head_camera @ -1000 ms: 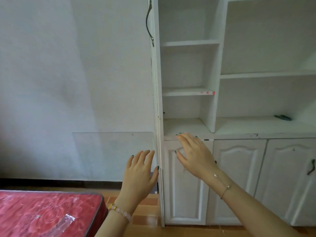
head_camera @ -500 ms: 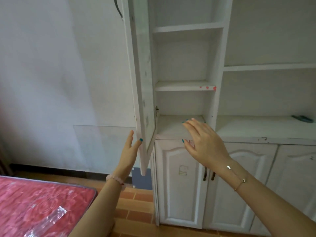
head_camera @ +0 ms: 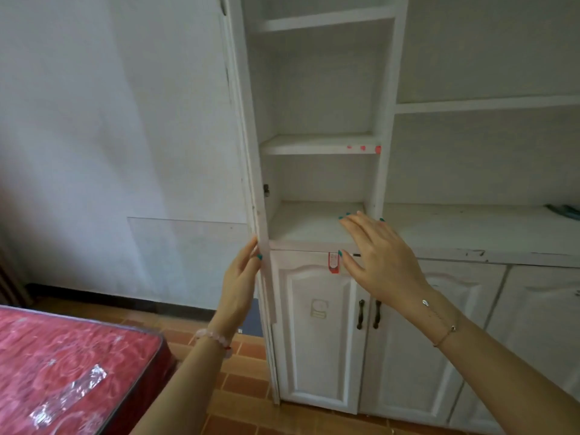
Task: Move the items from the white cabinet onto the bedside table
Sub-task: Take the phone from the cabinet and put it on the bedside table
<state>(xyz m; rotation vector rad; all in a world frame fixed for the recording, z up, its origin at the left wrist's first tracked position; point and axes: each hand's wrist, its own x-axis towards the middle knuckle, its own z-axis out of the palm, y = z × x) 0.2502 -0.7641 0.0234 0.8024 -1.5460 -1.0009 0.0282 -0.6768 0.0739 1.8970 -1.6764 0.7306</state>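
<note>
The white cabinet [head_camera: 389,98] fills the right half of the head view, and the open shelves I can see hold nothing. Its tall door [head_camera: 262,246] stands open, edge-on to me. My left hand [head_camera: 240,281] holds the door's lower edge, thumb on the near side and fingers behind. My right hand [head_camera: 376,262] hovers open, fingers spread, in front of the lowest shelf [head_camera: 301,221], holding nothing. A small red tag [head_camera: 333,262] sticks on the ledge beside its thumb. A dark green item [head_camera: 565,211] lies on the counter at far right. The bedside table is out of view.
A red patterned mattress [head_camera: 62,365] with a strip of clear tape lies at the lower left. Closed lower cabinet doors with dark handles [head_camera: 367,313] sit below the shelves. Brick-coloured floor tiles [head_camera: 238,384] run between the mattress and the cabinet. A white wall is on the left.
The door showed its inner face half a second ago and is now edge-on. My left hand went from near the door to gripping its edge. My right hand stays before the lowest shelf.
</note>
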